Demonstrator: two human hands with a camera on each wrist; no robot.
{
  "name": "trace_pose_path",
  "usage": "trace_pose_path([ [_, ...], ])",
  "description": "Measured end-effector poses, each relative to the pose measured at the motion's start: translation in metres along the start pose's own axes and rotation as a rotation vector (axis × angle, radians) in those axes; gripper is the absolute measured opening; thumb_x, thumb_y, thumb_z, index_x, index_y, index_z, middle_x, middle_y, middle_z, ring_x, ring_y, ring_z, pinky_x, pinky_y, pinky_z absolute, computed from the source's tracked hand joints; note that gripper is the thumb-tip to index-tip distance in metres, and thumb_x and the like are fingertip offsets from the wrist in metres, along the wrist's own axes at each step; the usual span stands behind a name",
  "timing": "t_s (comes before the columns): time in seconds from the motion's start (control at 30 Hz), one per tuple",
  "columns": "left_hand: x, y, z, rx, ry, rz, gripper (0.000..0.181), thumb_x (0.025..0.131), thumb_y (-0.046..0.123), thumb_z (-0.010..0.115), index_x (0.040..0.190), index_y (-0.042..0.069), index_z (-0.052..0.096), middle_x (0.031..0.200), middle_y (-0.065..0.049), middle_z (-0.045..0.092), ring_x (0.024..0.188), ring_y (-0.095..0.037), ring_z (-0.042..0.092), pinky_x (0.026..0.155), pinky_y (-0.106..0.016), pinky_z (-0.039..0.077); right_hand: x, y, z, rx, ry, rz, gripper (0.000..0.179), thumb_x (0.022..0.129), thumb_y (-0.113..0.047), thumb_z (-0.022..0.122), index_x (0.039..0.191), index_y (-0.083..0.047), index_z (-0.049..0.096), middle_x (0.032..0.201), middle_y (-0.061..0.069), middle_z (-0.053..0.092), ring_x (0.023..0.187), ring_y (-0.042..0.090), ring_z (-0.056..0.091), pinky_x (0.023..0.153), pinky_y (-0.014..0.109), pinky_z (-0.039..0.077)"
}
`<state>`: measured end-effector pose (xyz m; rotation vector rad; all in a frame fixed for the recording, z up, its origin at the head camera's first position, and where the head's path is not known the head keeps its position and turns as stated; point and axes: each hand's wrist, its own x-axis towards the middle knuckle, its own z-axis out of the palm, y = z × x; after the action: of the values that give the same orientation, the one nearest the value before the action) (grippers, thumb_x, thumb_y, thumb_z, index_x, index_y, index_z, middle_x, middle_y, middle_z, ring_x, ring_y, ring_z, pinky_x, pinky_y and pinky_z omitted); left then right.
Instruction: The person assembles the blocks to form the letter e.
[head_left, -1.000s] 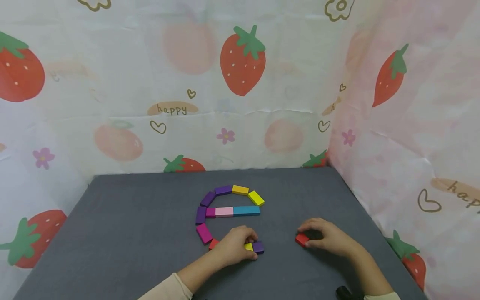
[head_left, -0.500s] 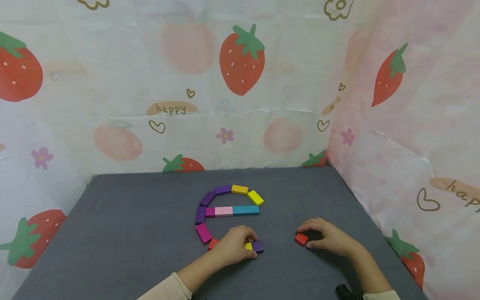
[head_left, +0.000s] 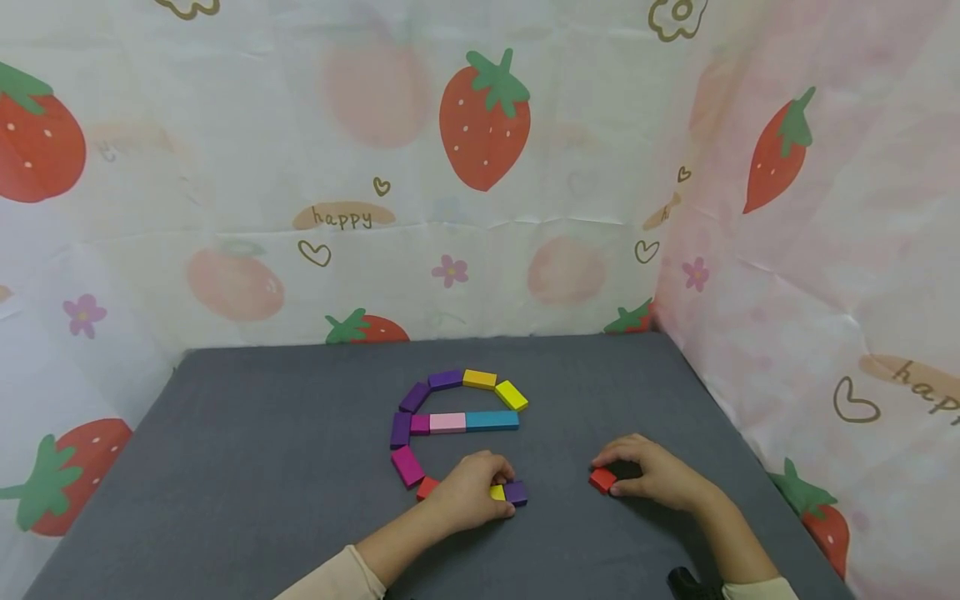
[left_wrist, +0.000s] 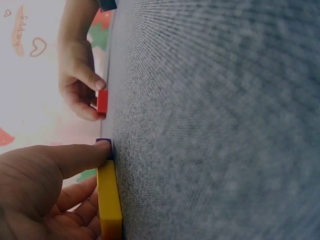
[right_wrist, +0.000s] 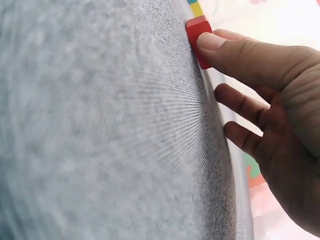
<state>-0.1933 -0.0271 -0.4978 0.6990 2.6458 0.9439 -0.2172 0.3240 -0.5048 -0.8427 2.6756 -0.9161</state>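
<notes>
- Head view: left hand [head_left: 468, 492] curled over yellow block [head_left: 497, 492], fingertip on purple block [head_left: 516, 493], on grey desk [head_left: 262, 467].
- Right hand [head_left: 660, 475] pinches red block [head_left: 602, 479], well right of them.

Red block [head_left: 602, 479] flat on grey mat, apart; yellow block [head_left: 497, 492] touching purple block [head_left: 516, 492].

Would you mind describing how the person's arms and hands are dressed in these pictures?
Both hands are bare: no gloves, rings or markings show on the left hand or the right hand. Each forearm ends in a cream sleeve. A small black object, only partly visible, sits by the right wrist.
</notes>
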Motion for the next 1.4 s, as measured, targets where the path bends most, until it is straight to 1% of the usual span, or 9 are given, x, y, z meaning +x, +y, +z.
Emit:
trace_pose_path([
  [0.2,0.002,-0.001,0.000,0.003,-0.003,-0.001,0.036,0.081,0.025,0.088,0.110,0.011,0.072,0.094,0.006,0.059,0.088,-0.008,0.053,0.081,-0.027,0.048,0.002,-0.002,0.000,-0.023,0.027,-0.017,0.034,0.085,-0.033,0.083,0.118,-0.030,0.073,0.121,-0.015,0.067,0.117,0.012,0.054,0.100,0.038,0.046],
  [0.3,0.002,0.000,0.000,0.005,-0.007,-0.007,0.036,0.082,0.025,0.087,0.111,0.012,0.072,0.094,0.006,0.059,0.088,-0.009,0.053,0.082,-0.028,0.049,0.003,-0.003,0.001,-0.033,0.031,-0.012,0.033,0.085,-0.035,0.083,0.116,-0.031,0.072,0.117,-0.017,0.067,0.115,0.011,0.055,0.099,0.038,0.047],
  [0.47,0.002,0.000,0.000,0.004,-0.008,-0.013,0.035,0.082,0.025,0.087,0.111,0.012,0.071,0.095,0.007,0.059,0.089,-0.009,0.053,0.083,-0.028,0.049,0.005,-0.007,0.002,-0.033,0.043,0.007,0.031,0.085,-0.037,0.084,0.113,-0.031,0.072,0.115,-0.017,0.066,0.112,0.010,0.055,0.096,0.036,0.048],
  [0.77,0.002,-0.001,0.001,0.008,-0.002,-0.003,0.035,0.082,0.025,0.087,0.110,0.012,0.072,0.094,0.007,0.058,0.088,-0.009,0.052,0.081,-0.027,0.048,0.015,-0.016,0.008,-0.030,0.069,0.019,0.031,0.082,-0.041,0.085,0.109,-0.035,0.071,0.108,-0.018,0.064,0.106,0.008,0.056,0.094,0.034,0.048],
  [0.9,0.002,-0.001,0.002,0.011,-0.004,-0.007,0.035,0.082,0.026,0.087,0.110,0.012,0.072,0.093,0.007,0.058,0.088,-0.009,0.052,0.081,-0.027,0.048,0.020,-0.021,0.011,-0.018,0.068,0.018,0.031,0.082,-0.040,0.086,0.108,-0.035,0.071,0.107,-0.017,0.065,0.105,0.009,0.057,0.094,0.036,0.047],
  [1.13,0.001,0.000,0.001,0.005,-0.006,-0.009,0.034,0.082,0.026,0.087,0.110,0.012,0.072,0.094,0.007,0.059,0.089,-0.009,0.052,0.082,-0.028,0.048,0.030,-0.032,0.015,-0.012,0.051,0.009,0.030,0.082,-0.038,0.086,0.108,-0.036,0.071,0.107,-0.018,0.064,0.107,0.009,0.056,0.097,0.039,0.047],
  [1.4,0.001,-0.001,0.001,0.006,-0.003,-0.002,0.034,0.082,0.025,0.087,0.109,0.012,0.072,0.094,0.005,0.060,0.088,-0.009,0.053,0.082,-0.028,0.049,0.043,-0.044,0.021,-0.015,0.026,-0.007,0.029,0.082,-0.037,0.086,0.107,-0.034,0.071,0.105,-0.019,0.064,0.105,0.009,0.056,0.097,0.039,0.047],
])
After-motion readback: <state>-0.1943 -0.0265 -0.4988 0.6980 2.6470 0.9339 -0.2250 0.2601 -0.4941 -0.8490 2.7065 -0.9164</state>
